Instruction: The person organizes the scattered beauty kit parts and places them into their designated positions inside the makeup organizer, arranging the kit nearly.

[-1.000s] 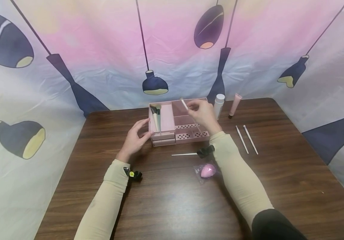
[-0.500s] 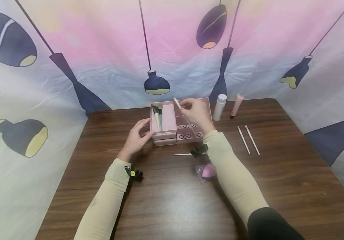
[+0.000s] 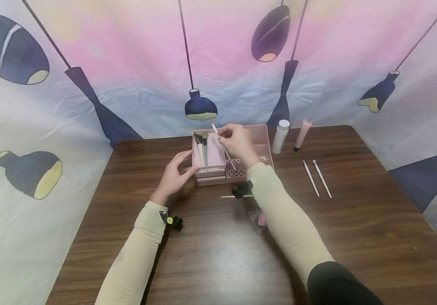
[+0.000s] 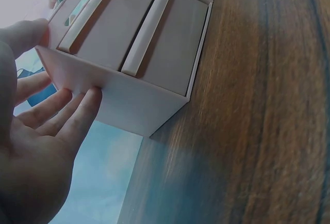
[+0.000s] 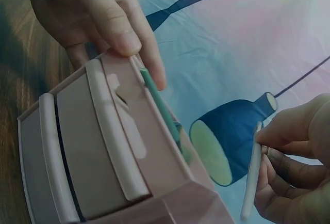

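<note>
A pink makeup organizer (image 3: 260, 137) with two front drawers stands at the table's back. My left hand (image 3: 175, 174) rests on its left side, straight fingers against the wall and thumb at the front top edge; the left wrist view shows these fingers (image 4: 77, 113). Above the organizer, my right hand (image 3: 236, 140) pinches a thin white makeup brush (image 5: 251, 182) between thumb and fingertips. That brush tilts, bristles up and left, its handle slanting down in front of the organizer. In the left top compartment lie a cream-handled brush (image 3: 201, 153) and a green-handled brush (image 3: 205, 150).
Right of the organizer stand a white bottle (image 3: 281, 137) and a pink tube (image 3: 302, 135). Two white brushes (image 3: 322, 178) lie farther right. Another thin white stick (image 3: 226, 196) lies in front, partly hidden, near a pink sponge (image 3: 262, 219) in clear wrap, half covered by the right sleeve.
My right hand has moved left with the brush, from over the right compartments toward the left top compartment. My left hand has stayed at the organizer's side.
</note>
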`<move>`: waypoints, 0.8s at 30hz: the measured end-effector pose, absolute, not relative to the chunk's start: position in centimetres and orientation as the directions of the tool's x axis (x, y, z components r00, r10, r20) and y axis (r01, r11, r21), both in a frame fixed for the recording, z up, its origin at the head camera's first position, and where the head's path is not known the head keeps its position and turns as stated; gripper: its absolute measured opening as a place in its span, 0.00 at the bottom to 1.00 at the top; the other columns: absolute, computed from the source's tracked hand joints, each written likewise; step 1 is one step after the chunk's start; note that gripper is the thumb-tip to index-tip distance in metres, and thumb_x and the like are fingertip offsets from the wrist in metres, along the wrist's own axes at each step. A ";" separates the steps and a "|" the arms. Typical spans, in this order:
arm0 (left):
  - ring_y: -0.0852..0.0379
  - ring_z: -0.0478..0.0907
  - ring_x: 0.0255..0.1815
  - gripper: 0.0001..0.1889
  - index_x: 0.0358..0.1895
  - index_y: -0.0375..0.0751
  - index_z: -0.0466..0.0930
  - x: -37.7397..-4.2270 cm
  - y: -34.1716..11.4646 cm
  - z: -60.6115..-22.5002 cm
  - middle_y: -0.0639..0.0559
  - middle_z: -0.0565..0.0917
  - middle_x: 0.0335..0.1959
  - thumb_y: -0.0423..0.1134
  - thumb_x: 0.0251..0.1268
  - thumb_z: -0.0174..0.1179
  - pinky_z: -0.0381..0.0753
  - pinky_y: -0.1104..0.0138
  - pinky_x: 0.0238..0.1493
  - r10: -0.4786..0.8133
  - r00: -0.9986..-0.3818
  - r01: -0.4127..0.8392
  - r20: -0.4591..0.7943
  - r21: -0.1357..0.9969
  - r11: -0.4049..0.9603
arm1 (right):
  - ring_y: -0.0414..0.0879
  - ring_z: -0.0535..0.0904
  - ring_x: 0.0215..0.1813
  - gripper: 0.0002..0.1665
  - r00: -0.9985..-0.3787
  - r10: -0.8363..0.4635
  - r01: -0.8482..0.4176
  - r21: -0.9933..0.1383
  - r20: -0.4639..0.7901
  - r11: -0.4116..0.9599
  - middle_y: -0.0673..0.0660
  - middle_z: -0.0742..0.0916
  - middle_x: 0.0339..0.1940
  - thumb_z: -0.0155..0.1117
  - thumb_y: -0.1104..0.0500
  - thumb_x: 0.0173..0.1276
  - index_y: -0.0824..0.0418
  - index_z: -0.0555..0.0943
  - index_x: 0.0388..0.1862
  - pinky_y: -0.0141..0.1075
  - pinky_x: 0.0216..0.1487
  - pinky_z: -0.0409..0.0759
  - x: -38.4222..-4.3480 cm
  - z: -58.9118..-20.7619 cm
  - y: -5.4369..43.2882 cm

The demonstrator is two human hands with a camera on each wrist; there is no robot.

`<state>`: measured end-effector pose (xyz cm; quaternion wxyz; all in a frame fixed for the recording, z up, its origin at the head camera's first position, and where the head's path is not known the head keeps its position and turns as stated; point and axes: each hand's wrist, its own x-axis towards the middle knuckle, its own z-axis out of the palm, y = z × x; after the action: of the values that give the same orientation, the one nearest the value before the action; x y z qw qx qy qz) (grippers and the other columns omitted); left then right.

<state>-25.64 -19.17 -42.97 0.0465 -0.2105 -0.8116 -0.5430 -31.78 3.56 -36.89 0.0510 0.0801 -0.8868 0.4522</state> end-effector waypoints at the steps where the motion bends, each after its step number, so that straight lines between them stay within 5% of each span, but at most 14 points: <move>1: 0.33 0.64 0.68 0.29 0.69 0.28 0.65 -25.7 -19.2 -43.0 0.33 0.67 0.67 0.33 0.67 0.62 0.76 0.43 0.63 0.293 -0.907 0.391 0.303 0.863 0.319 | 0.44 0.84 0.39 0.11 -0.983 -0.096 -0.185 -0.793 0.159 0.580 0.51 0.90 0.37 0.66 0.59 0.63 0.57 0.86 0.44 0.36 0.46 0.83 -31.9 -37.0 3.4; 24: 0.37 0.66 0.69 0.30 0.70 0.32 0.65 -26.9 -19.6 -44.8 0.36 0.67 0.68 0.34 0.67 0.62 0.77 0.46 0.63 0.290 -0.910 0.387 0.297 0.860 0.333 | 0.44 0.81 0.42 0.13 -0.983 -0.100 -0.184 -0.768 0.156 0.613 0.50 0.88 0.39 0.61 0.52 0.68 0.54 0.86 0.46 0.36 0.47 0.83 -33.5 -38.6 2.2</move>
<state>-26.91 -19.61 -44.76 0.0451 -0.2076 -0.8153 -0.5387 -33.49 2.20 -38.59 0.0487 0.0792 -0.8967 0.4328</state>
